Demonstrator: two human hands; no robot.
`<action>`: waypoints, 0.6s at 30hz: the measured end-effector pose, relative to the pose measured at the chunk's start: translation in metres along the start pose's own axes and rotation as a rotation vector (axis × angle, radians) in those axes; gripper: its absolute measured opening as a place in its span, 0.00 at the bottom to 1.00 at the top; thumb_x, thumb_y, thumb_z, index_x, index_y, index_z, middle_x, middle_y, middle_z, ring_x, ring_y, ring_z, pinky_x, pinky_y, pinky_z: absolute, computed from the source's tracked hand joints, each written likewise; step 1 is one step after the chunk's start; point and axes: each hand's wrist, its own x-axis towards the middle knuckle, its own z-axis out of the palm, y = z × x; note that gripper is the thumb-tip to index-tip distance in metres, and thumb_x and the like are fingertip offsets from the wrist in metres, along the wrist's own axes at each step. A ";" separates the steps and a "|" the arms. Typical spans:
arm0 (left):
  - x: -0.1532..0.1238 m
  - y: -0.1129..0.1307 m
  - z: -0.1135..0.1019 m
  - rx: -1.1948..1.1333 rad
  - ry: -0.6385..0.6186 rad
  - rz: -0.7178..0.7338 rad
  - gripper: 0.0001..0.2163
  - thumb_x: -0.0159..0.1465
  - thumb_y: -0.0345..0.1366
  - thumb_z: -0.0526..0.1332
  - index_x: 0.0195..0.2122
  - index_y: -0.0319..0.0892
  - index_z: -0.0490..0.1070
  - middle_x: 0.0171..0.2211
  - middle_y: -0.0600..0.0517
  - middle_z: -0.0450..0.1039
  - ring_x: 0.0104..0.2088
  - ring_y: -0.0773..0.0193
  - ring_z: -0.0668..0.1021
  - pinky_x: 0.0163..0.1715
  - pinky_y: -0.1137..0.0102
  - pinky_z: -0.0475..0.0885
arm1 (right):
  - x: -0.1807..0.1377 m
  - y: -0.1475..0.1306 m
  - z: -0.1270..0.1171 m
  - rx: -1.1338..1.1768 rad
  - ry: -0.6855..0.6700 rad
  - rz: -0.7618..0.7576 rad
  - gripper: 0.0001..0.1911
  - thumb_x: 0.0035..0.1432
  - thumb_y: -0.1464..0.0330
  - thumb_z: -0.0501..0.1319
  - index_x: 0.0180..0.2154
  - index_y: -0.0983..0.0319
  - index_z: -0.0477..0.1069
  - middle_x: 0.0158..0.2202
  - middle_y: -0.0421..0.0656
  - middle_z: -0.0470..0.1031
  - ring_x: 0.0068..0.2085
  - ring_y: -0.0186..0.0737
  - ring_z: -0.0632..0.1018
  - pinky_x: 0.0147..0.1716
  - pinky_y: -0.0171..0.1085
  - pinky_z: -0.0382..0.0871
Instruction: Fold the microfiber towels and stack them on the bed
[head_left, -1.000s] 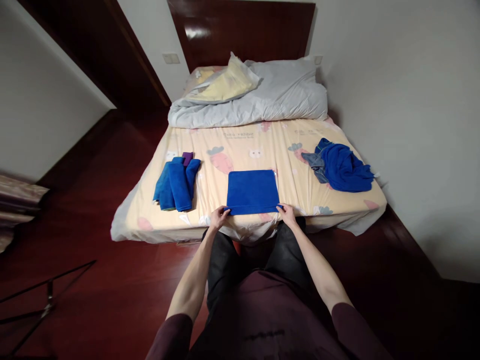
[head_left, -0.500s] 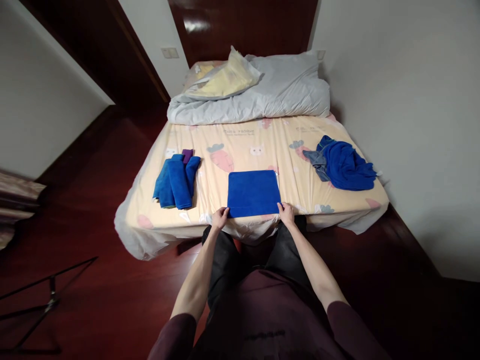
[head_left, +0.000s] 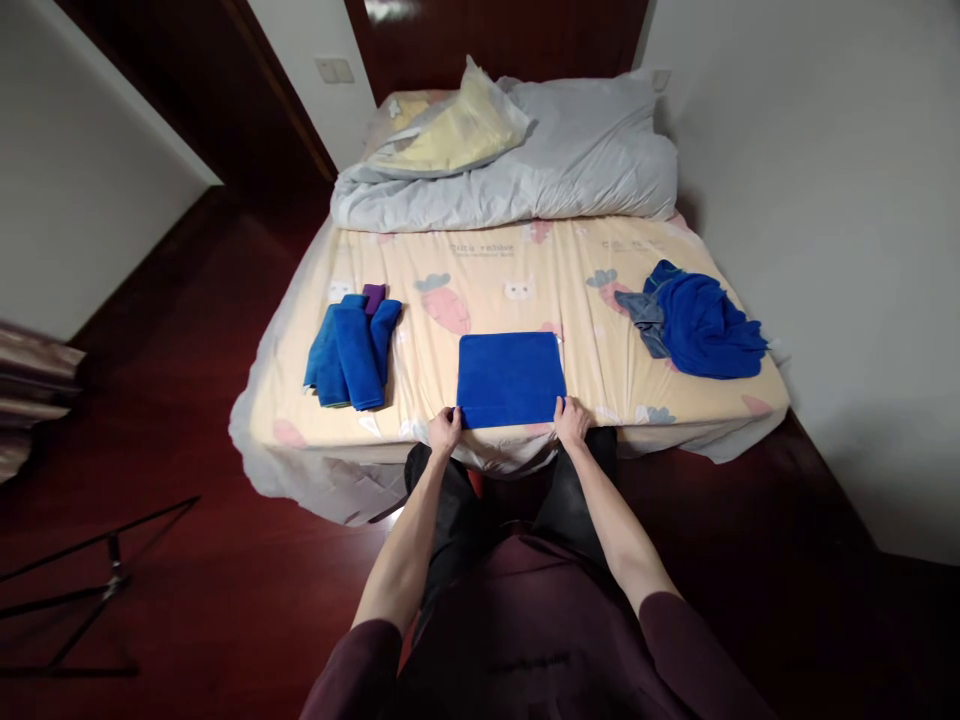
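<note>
A folded blue towel (head_left: 511,378) lies flat near the front edge of the bed (head_left: 525,290). My left hand (head_left: 445,430) pinches its near left corner. At the near right corner my right hand (head_left: 571,422) grips the towel the same way. Both hands rest at the mattress edge, fingers closed on the cloth.
Several folded blue towels (head_left: 349,350) with a small purple cloth (head_left: 373,297) lie at the bed's left. A heap of unfolded blue cloths (head_left: 697,322) sits at the right. A grey duvet and pillows (head_left: 510,150) fill the head end. A black stand (head_left: 90,590) is on the floor, left.
The raised near edge of the blue towel has been laid flat. Both hands stay on its near corners. The view has tilted slightly downward.
</note>
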 end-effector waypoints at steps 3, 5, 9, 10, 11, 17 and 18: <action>-0.001 0.001 -0.001 0.042 0.000 -0.012 0.20 0.74 0.49 0.48 0.41 0.46 0.77 0.39 0.45 0.82 0.43 0.54 0.82 0.41 0.68 0.68 | 0.001 -0.004 -0.004 -0.071 -0.014 -0.006 0.24 0.77 0.58 0.46 0.52 0.64 0.76 0.41 0.53 0.81 0.43 0.47 0.82 0.43 0.38 0.66; -0.003 0.003 -0.001 0.067 0.005 -0.019 0.21 0.75 0.48 0.46 0.43 0.46 0.77 0.40 0.44 0.82 0.44 0.54 0.82 0.42 0.68 0.68 | 0.002 -0.004 -0.006 -0.089 -0.029 -0.011 0.24 0.77 0.59 0.46 0.52 0.64 0.76 0.41 0.53 0.81 0.43 0.46 0.82 0.43 0.38 0.65; -0.006 0.008 0.000 0.106 0.002 -0.025 0.21 0.76 0.48 0.45 0.44 0.45 0.76 0.41 0.43 0.82 0.44 0.53 0.82 0.41 0.67 0.68 | 0.002 -0.003 -0.007 -0.110 -0.033 -0.007 0.24 0.77 0.59 0.45 0.53 0.64 0.75 0.40 0.53 0.81 0.41 0.46 0.82 0.42 0.37 0.65; -0.006 0.010 0.000 0.116 0.003 -0.027 0.21 0.76 0.48 0.45 0.44 0.45 0.76 0.41 0.43 0.82 0.44 0.53 0.82 0.41 0.67 0.68 | 0.002 -0.003 -0.006 -0.111 -0.027 -0.007 0.24 0.77 0.60 0.45 0.52 0.64 0.75 0.39 0.53 0.81 0.41 0.46 0.81 0.41 0.37 0.65; -0.007 0.011 0.000 0.126 0.005 -0.029 0.21 0.76 0.48 0.45 0.44 0.45 0.75 0.41 0.42 0.82 0.44 0.53 0.82 0.41 0.66 0.68 | 0.001 -0.003 -0.006 -0.109 -0.021 -0.009 0.24 0.77 0.60 0.45 0.52 0.65 0.75 0.39 0.53 0.81 0.41 0.46 0.81 0.41 0.37 0.65; -0.011 0.023 0.004 0.183 0.033 -0.046 0.20 0.76 0.46 0.45 0.45 0.42 0.73 0.44 0.40 0.81 0.45 0.50 0.82 0.41 0.64 0.69 | -0.004 -0.004 -0.004 -0.083 0.017 -0.018 0.23 0.77 0.59 0.49 0.51 0.67 0.75 0.39 0.55 0.80 0.39 0.43 0.80 0.40 0.35 0.64; -0.012 0.024 0.004 0.190 0.038 -0.050 0.20 0.76 0.46 0.45 0.46 0.42 0.73 0.44 0.39 0.81 0.45 0.50 0.82 0.41 0.64 0.69 | -0.004 -0.005 -0.004 -0.082 0.020 -0.014 0.23 0.77 0.59 0.49 0.51 0.67 0.75 0.39 0.54 0.80 0.38 0.43 0.80 0.39 0.35 0.64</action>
